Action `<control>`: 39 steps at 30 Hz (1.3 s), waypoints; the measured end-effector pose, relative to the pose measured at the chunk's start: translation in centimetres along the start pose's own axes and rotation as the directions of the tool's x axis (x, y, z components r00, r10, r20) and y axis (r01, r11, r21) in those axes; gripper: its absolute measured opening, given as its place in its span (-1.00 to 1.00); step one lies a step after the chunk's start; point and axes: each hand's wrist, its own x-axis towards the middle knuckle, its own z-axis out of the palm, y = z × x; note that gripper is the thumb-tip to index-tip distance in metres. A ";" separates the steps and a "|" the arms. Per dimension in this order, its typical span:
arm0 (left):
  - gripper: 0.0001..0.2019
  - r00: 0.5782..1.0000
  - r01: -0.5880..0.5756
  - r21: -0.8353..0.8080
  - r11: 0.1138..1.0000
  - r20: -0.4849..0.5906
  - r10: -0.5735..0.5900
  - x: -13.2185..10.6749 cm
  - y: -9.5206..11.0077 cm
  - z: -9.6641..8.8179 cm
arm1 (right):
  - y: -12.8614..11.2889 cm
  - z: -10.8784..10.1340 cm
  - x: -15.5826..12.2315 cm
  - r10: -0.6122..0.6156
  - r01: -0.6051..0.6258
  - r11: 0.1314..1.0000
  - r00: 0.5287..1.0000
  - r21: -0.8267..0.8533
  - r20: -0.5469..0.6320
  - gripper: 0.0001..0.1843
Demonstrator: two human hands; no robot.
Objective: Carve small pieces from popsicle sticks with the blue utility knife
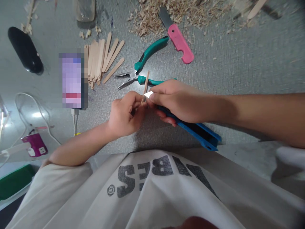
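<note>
My left hand (125, 114) is closed around the lower end of a thin wooden stick (145, 85), which stands nearly upright. In my right hand (175, 100) I grip a blue utility knife (199, 132); its short blade (149, 94) touches the stick's side just above my left fingers. Both hands hover over the grey table (238, 70), close to my chest.
Teal-handled pliers (140, 68) lie just beyond the hands. A pile of flat wooden sticks (100, 60) and a phone (71, 79) sit to the left. Farther back are a pink knife (177, 39), wood shavings (166, 12) and a black object (25, 49). A magenta charger (35, 144) is at left.
</note>
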 end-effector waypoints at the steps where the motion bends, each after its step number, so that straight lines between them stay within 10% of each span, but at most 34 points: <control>1: -0.83 1.000 0.015 -0.042 0.999 0.004 -0.015 0.0 0.1 -0.1 | 0.0 -0.1 0.0 0.000 -0.001 1.000 1.000 0.030 0.021 -0.54; 16: -0.74 0.971 0.218 -0.537 0.815 0.031 -0.239 0.0 0.9 0.5 | 1.7 -0.2 0.0 -0.150 0.111 0.956 0.981 0.273 0.126 -0.56; 39: -0.77 0.962 0.067 -0.404 0.912 -0.218 -0.167 0.4 0.6 1.7 | 1.7 0.4 -0.5 -0.184 0.184 0.979 0.983 0.086 -0.014 -0.59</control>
